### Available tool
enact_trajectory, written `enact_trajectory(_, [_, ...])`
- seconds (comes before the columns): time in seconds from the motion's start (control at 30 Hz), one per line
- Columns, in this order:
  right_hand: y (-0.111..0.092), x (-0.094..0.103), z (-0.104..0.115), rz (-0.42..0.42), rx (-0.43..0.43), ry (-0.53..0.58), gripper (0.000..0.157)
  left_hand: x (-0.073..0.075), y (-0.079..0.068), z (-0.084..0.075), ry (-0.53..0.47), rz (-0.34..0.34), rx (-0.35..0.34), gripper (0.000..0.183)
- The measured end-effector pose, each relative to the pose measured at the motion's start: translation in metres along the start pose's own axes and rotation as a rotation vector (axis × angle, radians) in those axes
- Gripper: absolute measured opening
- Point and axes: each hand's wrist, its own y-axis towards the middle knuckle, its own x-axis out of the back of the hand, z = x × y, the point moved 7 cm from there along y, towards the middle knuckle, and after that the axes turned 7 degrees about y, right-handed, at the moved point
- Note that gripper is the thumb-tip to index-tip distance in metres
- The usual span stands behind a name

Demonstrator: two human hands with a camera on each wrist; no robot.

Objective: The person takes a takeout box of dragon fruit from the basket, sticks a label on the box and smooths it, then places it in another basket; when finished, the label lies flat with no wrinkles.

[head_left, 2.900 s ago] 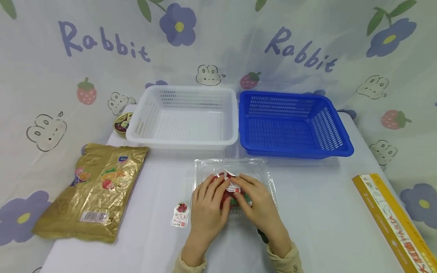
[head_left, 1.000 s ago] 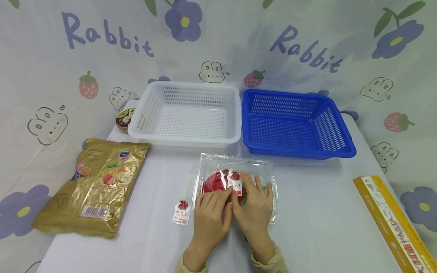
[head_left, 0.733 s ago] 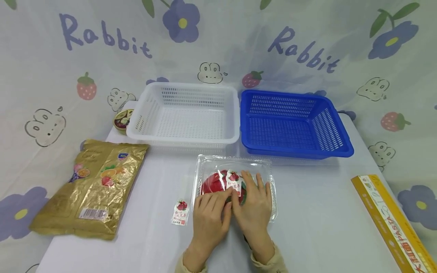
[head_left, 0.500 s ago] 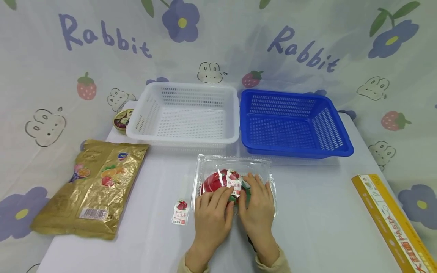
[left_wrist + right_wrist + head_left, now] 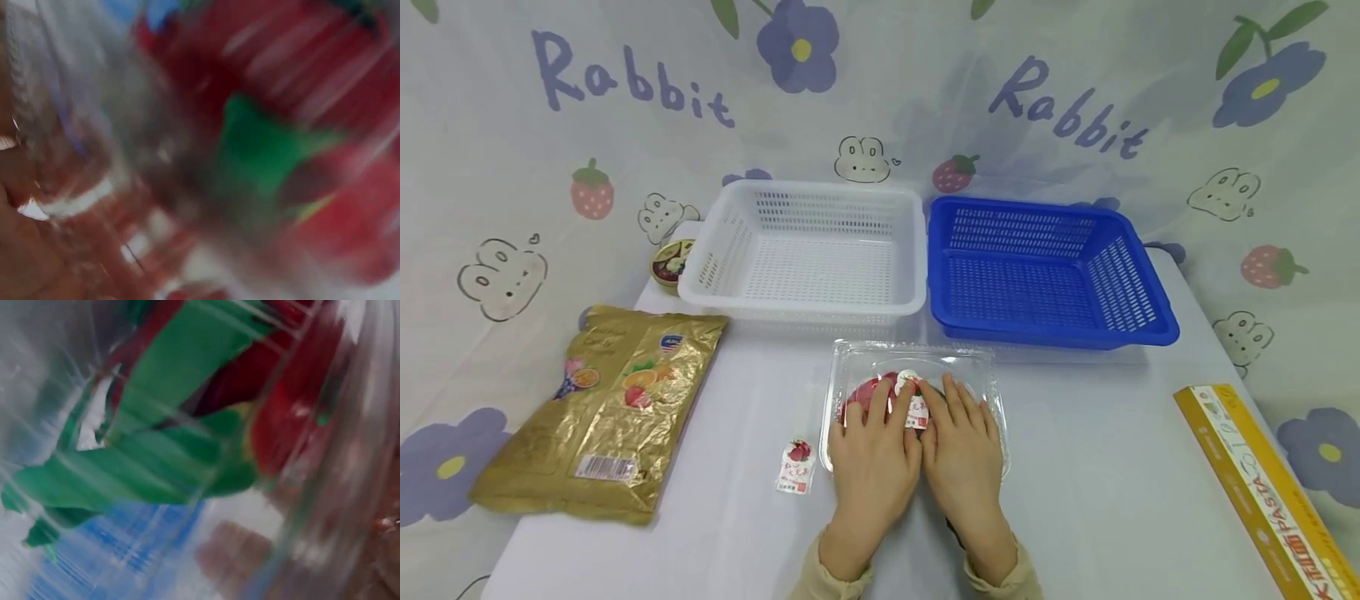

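Note:
A clear plastic clamshell box [image 5: 850, 360] with red and green fruit inside lies on the table in front of the baskets. Both hands lie flat on its lid, side by side. My left hand [image 5: 872, 454] covers the lid's near left part, my right hand [image 5: 962, 446] its near right part, fingers straight. A small strawberry sticker [image 5: 916, 408] sits on the lid between the fingertips of the two hands. The wrist views are blurred close-ups of the red fruit [image 5: 300, 94] and green leaves [image 5: 162, 444] through clear plastic.
A white basket [image 5: 805, 250] and a blue basket [image 5: 1045, 271] stand side by side behind the box. A gold snack bag [image 5: 602, 408] lies at left, a loose sticker [image 5: 796, 467] beside the box, a small round tin [image 5: 670, 262] far left, a yellow pasta box [image 5: 1270, 492] at right.
Both hands slid forward over the lid and flattened, now covering more of the fruit. The sticker stands less raised than a second ago.

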Motion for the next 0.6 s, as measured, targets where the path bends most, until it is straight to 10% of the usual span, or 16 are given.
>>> enact_trajectory(0.6, [-0.004,0.000,-0.014,0.120,-0.122,-0.047,0.045,-0.003,0.007,0.015,-0.015,0.013,0.152,0.041])
